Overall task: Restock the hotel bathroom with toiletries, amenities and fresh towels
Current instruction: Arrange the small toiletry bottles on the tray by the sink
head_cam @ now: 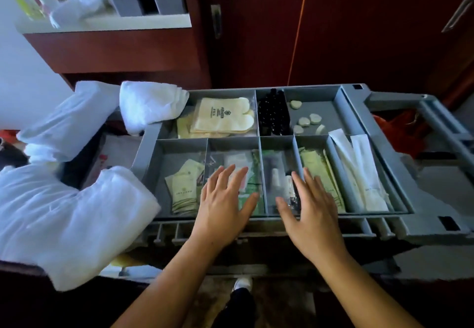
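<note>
From the head camera we look down into a grey moulded plastic tray (146,143) split by thin walls into rectangular compartments. The left hand (225,199) lies flat, palm down, fingers straight and spread, gripping nothing, above a compartment of clear crinkled bags (238,161). The right hand (310,209) is equally flat and empty. Its fingers spread across the divider between a bin of small tubes (275,176) in clear wrap and a bin of pale green paper packets (320,174).

Flat cream sachets (183,186) fan out in the front left bin, and larger cream printed pouches (223,117) lie in the back left one. Glossy black bottles (273,115) stand packed together in the narrow back bin. 5 smooth, rounded, pale soaps (305,121) lie loose on the bare floor beside them. Long white paper sleeves (359,171) lean along the right end. A soft folded white towel (151,107) rests on the tray's back left corner, and more white linen (64,212) is bunched to the left.

We cannot tell whether either palm touches what is under it. The hands cover much of the 2 middle front bins, the print on the packets is too small to read, and the linen runs off the left edge.
</note>
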The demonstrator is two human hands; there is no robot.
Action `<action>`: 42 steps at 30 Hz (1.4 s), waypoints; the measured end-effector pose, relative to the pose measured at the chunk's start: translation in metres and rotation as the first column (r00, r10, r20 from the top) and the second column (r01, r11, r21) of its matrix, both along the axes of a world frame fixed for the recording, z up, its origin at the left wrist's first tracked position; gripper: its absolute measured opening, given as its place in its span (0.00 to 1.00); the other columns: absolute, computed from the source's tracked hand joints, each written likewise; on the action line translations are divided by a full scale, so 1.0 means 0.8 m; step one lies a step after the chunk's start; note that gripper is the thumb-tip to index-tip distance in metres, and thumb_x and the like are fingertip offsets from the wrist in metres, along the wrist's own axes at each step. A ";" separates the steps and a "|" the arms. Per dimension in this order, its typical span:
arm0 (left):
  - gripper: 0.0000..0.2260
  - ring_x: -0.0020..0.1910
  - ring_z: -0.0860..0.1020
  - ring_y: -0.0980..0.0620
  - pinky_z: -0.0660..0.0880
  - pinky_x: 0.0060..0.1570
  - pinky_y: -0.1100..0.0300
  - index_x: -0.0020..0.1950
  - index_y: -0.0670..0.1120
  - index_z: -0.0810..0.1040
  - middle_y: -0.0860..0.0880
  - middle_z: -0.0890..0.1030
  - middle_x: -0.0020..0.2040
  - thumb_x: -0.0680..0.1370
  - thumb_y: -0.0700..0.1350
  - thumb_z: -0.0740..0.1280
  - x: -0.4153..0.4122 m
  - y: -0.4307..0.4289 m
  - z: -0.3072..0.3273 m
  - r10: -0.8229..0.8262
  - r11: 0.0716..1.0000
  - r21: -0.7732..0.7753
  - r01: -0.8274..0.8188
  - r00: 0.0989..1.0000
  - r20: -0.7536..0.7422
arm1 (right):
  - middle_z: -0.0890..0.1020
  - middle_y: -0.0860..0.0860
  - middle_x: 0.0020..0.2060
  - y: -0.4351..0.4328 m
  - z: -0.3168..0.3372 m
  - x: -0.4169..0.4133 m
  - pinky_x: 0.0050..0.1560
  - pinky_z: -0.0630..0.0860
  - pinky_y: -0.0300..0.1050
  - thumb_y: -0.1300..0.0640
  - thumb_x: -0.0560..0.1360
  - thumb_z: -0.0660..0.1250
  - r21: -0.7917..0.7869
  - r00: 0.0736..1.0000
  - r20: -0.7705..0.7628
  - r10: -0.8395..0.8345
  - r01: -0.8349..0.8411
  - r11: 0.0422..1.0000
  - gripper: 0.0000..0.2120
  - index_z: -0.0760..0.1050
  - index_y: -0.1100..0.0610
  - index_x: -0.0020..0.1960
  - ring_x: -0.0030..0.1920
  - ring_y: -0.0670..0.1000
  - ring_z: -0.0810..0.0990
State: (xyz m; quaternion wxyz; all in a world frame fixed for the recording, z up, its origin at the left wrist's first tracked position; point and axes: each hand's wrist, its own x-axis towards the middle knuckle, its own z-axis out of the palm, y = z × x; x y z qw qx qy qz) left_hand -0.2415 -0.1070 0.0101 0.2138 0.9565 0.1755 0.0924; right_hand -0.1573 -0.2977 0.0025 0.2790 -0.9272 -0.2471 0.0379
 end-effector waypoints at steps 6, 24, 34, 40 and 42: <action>0.29 0.82 0.54 0.49 0.58 0.80 0.43 0.80 0.57 0.62 0.51 0.62 0.82 0.81 0.67 0.54 0.112 0.068 0.004 -0.062 0.998 -0.005 0.062 0.998 -0.003 | 0.53 0.48 0.84 0.053 0.004 0.112 0.81 0.53 0.62 0.32 0.79 0.54 -0.029 0.995 0.030 -0.096 0.097 0.995 0.36 0.60 0.48 0.82 0.83 0.52 0.50; 0.21 0.80 0.57 0.42 0.59 0.77 0.42 0.74 0.58 0.74 0.45 0.63 0.81 0.80 0.57 0.67 0.328 0.125 -0.035 -0.289 0.957 0.022 0.290 0.956 -0.052 | 0.69 0.56 0.78 0.127 -0.043 0.285 0.71 0.66 0.65 0.46 0.75 0.74 -0.135 0.978 0.137 -0.156 0.174 0.975 0.18 0.81 0.53 0.62 0.76 0.61 0.67; 0.16 0.77 0.61 0.44 0.63 0.74 0.44 0.65 0.59 0.81 0.49 0.69 0.78 0.77 0.53 0.74 0.342 0.119 -0.042 -0.315 0.948 0.060 0.313 0.949 0.022 | 0.72 0.56 0.75 0.123 -0.052 0.292 0.71 0.66 0.67 0.48 0.74 0.76 -0.136 0.983 0.135 -0.128 0.146 0.980 0.17 0.83 0.54 0.59 0.75 0.61 0.69; 0.14 0.75 0.62 0.47 0.63 0.75 0.46 0.63 0.54 0.81 0.52 0.69 0.76 0.78 0.54 0.73 0.346 0.119 -0.040 -0.284 0.959 0.007 0.284 0.959 0.024 | 0.75 0.56 0.73 0.126 -0.049 0.294 0.69 0.68 0.67 0.52 0.75 0.77 -0.068 0.977 0.159 -0.141 0.154 0.986 0.14 0.83 0.56 0.57 0.73 0.60 0.72; 0.14 0.73 0.65 0.47 0.65 0.73 0.48 0.63 0.53 0.81 0.53 0.70 0.75 0.79 0.55 0.72 0.347 0.125 -0.032 -0.259 0.964 -0.050 0.261 0.965 0.038 | 0.77 0.55 0.70 0.123 -0.038 0.294 0.67 0.71 0.67 0.53 0.75 0.76 0.013 0.970 0.181 -0.162 0.162 0.987 0.13 0.83 0.58 0.56 0.70 0.57 0.74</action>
